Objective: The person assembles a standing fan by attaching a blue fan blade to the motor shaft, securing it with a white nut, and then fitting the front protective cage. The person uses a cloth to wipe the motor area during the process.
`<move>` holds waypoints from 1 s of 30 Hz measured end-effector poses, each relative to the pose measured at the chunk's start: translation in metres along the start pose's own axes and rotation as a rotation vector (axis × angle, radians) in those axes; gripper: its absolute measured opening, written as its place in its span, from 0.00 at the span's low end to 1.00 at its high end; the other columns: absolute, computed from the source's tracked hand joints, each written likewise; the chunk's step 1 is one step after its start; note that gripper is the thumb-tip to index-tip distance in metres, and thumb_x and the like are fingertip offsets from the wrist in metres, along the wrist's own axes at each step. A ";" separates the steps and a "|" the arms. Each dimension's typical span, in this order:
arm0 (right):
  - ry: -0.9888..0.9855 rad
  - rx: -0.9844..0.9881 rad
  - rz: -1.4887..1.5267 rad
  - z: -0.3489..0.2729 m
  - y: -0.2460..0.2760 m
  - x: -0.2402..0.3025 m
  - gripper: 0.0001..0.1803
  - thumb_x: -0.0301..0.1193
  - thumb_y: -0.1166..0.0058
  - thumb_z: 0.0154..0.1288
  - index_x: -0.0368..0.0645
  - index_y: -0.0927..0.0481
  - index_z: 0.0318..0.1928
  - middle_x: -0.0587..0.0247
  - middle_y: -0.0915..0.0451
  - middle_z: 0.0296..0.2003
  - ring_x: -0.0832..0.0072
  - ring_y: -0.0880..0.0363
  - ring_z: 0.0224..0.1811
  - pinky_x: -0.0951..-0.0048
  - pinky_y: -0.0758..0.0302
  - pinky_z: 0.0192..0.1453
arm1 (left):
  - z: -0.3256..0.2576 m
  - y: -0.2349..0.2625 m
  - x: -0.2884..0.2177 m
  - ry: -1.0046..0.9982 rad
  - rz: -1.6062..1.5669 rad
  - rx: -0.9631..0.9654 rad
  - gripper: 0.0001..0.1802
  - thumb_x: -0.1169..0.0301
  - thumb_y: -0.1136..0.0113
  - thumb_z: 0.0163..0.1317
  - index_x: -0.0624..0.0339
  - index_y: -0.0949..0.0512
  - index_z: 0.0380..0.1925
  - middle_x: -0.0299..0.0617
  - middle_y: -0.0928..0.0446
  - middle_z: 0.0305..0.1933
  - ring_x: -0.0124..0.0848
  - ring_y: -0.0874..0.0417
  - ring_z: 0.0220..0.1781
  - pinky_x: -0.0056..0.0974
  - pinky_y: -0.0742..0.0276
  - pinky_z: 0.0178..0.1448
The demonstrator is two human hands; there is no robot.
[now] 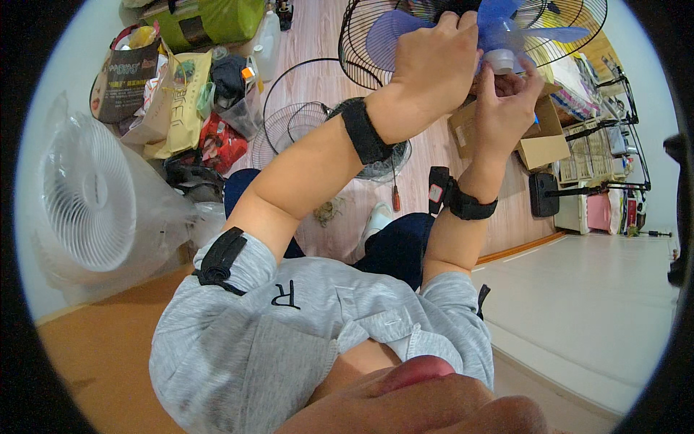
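Observation:
In front of me at the top is an electric fan with translucent blue blades (394, 35) inside a black wire rear guard (354, 50). A white round cap (499, 61) sits at the middle of the blades. My right hand (502, 108) has its thumb and fingers closed around this cap. My left hand (434, 69) is closed at the blades, beside the hub, and seems to grip a blade; its fingertips are partly hidden. Black straps circle both forearms.
A round wire fan guard (293, 134) and a red-handled screwdriver (396, 199) lie on the wood floor. A plastic-wrapped white fan (94, 195) stands left, below several bags (134, 79) and a white bottle (268, 47). An open cardboard box (542, 148) is at right, near black jointed arms (629, 119).

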State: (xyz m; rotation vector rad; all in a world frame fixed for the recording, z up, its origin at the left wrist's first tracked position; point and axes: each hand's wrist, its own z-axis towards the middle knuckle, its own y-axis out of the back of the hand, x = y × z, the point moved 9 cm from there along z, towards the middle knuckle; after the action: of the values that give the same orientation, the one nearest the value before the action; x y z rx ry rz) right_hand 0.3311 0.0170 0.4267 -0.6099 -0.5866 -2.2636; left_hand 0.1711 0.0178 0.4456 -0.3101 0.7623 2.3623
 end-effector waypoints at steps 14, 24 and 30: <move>-0.247 0.021 -0.086 0.013 -0.012 -0.021 0.30 0.53 0.40 0.74 0.32 0.14 0.39 0.52 0.11 0.30 0.65 0.12 0.32 0.65 0.19 0.40 | 0.007 0.001 -0.008 -0.076 0.320 -0.032 0.20 0.66 0.40 0.68 0.64 0.29 0.55 0.54 0.18 0.39 0.52 0.12 0.34 0.49 0.15 0.34; -0.102 0.187 -0.343 0.026 -0.018 -0.022 0.37 0.60 0.53 0.77 0.34 0.14 0.38 0.45 0.13 0.30 0.50 0.13 0.36 0.56 0.20 0.42 | 0.004 -0.001 0.001 -0.039 0.059 0.006 0.19 0.66 0.35 0.63 0.62 0.23 0.51 0.50 0.15 0.37 0.44 0.10 0.32 0.44 0.15 0.30; -0.214 0.400 -0.133 0.017 -0.020 -0.047 0.28 0.52 0.40 0.72 0.34 0.17 0.45 0.46 0.12 0.36 0.54 0.13 0.37 0.59 0.20 0.45 | 0.003 -0.004 0.001 -0.048 0.010 -0.016 0.19 0.60 0.32 0.63 0.61 0.22 0.46 0.50 0.16 0.36 0.47 0.11 0.33 0.46 0.15 0.31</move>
State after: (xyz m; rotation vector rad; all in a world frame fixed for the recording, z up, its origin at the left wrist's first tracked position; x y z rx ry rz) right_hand 0.3508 0.0640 0.4080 -0.6263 -1.1819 -2.1260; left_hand 0.1723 0.0223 0.4456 -0.2564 0.7246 2.3776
